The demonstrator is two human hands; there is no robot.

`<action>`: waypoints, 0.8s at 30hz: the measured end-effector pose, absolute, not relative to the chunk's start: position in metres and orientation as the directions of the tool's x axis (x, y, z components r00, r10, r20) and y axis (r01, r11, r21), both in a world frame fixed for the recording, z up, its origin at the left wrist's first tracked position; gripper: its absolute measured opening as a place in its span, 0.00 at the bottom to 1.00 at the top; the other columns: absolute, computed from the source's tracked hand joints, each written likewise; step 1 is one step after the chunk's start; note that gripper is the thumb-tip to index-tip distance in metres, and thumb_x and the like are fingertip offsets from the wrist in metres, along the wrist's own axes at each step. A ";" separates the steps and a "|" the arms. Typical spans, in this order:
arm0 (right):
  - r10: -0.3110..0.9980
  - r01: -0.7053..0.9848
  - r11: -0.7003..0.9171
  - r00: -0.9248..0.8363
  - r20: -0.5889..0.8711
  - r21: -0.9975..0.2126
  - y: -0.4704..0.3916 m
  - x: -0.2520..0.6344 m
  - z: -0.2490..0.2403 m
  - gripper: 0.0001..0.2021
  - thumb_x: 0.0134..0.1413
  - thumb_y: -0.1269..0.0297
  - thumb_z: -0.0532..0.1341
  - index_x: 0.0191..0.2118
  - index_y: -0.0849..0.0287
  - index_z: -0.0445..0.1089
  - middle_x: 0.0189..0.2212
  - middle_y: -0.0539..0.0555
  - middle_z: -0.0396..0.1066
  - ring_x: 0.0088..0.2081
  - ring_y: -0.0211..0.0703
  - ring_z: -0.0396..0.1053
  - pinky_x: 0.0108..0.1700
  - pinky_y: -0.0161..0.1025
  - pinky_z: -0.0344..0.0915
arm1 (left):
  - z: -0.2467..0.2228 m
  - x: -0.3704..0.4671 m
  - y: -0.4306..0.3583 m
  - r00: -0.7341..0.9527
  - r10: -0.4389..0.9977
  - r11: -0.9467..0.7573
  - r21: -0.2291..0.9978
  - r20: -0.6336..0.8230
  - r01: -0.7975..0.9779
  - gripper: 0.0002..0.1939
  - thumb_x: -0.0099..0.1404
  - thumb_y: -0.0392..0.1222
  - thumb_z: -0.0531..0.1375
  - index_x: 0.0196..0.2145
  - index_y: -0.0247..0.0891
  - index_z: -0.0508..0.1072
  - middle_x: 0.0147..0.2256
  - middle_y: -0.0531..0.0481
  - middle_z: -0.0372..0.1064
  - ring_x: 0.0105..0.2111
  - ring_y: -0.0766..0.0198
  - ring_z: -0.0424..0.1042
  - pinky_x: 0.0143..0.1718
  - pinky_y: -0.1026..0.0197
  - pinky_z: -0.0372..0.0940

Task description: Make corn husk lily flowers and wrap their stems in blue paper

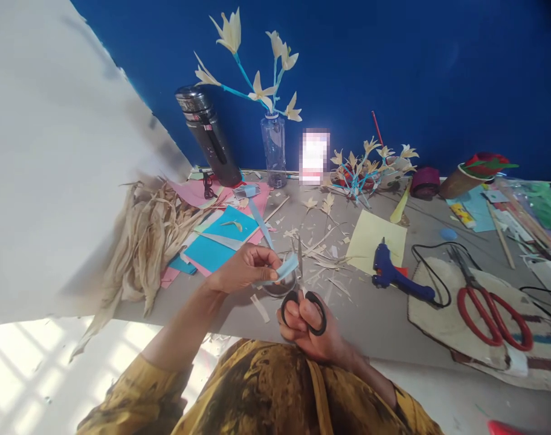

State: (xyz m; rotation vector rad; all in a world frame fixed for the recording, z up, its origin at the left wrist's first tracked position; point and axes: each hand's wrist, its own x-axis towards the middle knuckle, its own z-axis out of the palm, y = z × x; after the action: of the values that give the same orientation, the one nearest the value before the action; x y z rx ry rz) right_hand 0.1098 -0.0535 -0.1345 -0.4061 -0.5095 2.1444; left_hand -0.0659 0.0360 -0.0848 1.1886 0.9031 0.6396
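Note:
Between its thumb and fingers my left hand [252, 267] pinches a light blue strip [287, 266], above a round metal dish [275, 289]. My right hand [309, 326] has its fingers through the black handles of small scissors [300, 272], whose blades point away from me. The strip's end lies just left of the blades; whether they touch is unclear. Under and beyond the hands, pale scraps [323, 257] are scattered. Blue paper [221, 238] lies left of my left hand.
Dried husks [144, 241] hang over the left edge. Behind stand a dark flask [214, 142] and a bottle [273, 148] of husk flowers. Rightward are a blue glue gun [397, 281] with its cord, yellow paper [361, 235] and red-handled scissors [493, 317] on a cloth.

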 end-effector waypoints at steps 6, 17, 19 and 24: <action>0.932 -0.775 -0.343 -0.353 -0.086 -0.530 -0.029 0.132 -0.116 0.27 0.46 0.38 0.69 0.24 0.55 0.59 0.19 0.42 0.45 0.22 0.34 0.40 0.24 0.34 0.44 | -0.086 -0.079 0.032 0.648 0.716 0.183 0.965 -0.260 0.185 0.11 0.54 0.47 0.70 0.25 0.35 0.80 0.25 0.44 0.74 0.28 0.59 0.70 0.34 0.58 0.64; 0.969 0.673 0.167 -0.247 -0.006 -0.720 -0.023 0.169 -0.109 0.14 0.48 0.55 0.70 0.34 0.57 0.70 0.31 0.53 0.70 0.35 0.47 0.64 0.35 0.40 0.57 | -0.058 -0.116 0.035 -0.157 0.987 0.032 0.998 -0.023 0.056 0.11 0.45 0.42 0.74 0.26 0.38 0.79 0.40 0.43 0.77 0.44 0.53 0.74 0.39 0.58 0.68; 0.959 0.783 0.243 -0.282 0.021 -0.572 -0.026 0.176 -0.113 0.15 0.47 0.57 0.72 0.36 0.58 0.70 0.36 0.56 0.72 0.41 0.53 0.66 0.40 0.42 0.59 | -0.060 -0.117 0.028 -0.306 0.949 0.071 0.997 -0.077 -0.031 0.12 0.45 0.43 0.73 0.28 0.38 0.77 0.32 0.47 0.75 0.32 0.60 0.73 0.30 0.61 0.66; 0.940 0.874 0.269 -0.330 -0.089 -0.405 -0.034 0.184 -0.122 0.16 0.50 0.60 0.71 0.43 0.58 0.71 0.44 0.59 0.71 0.46 0.57 0.67 0.45 0.45 0.64 | -0.068 -0.109 0.013 -0.272 0.956 0.145 0.980 -0.104 0.134 0.11 0.48 0.46 0.69 0.27 0.38 0.75 0.30 0.48 0.74 0.31 0.60 0.72 0.31 0.60 0.64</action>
State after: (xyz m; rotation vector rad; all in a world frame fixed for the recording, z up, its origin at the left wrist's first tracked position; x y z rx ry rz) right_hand 0.1842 -0.0335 -0.1219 -1.7080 -2.3620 0.5801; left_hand -0.1093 0.0133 -0.0682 1.0855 1.5781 1.2278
